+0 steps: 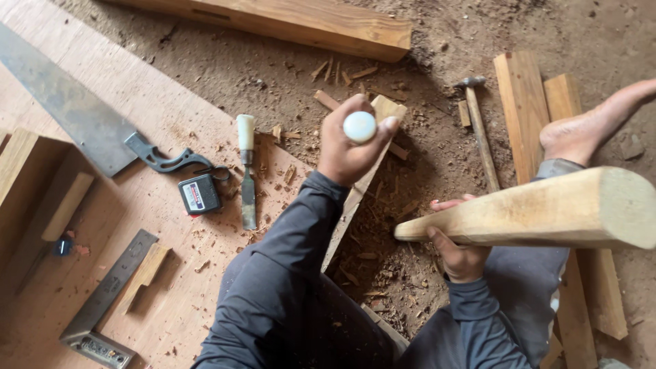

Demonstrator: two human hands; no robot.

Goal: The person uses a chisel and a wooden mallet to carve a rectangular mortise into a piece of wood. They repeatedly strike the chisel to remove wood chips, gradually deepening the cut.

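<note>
Left hand [352,147] grips chisel handle [359,126]; right hand [456,254] raises wooden mallet [540,208]

Plywood sheet [171,123] on the floor to my left; on it a saw [75,109], tape measure [199,194] and spare chisel [247,178] side by side, square [106,301] nearest me. Beam [301,24] lies far ahead. My left hand [352,147] over a slat [362,184]; right hand [458,253] under a wooden club [547,208]. Hammer [478,130] and planks [526,109] right, my foot [588,130] on the planks.

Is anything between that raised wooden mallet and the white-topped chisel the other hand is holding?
Nothing visible. The wooden mallet in the right hand sits right of the chisel's white cap, gripped by the left hand, with open air between.
</note>
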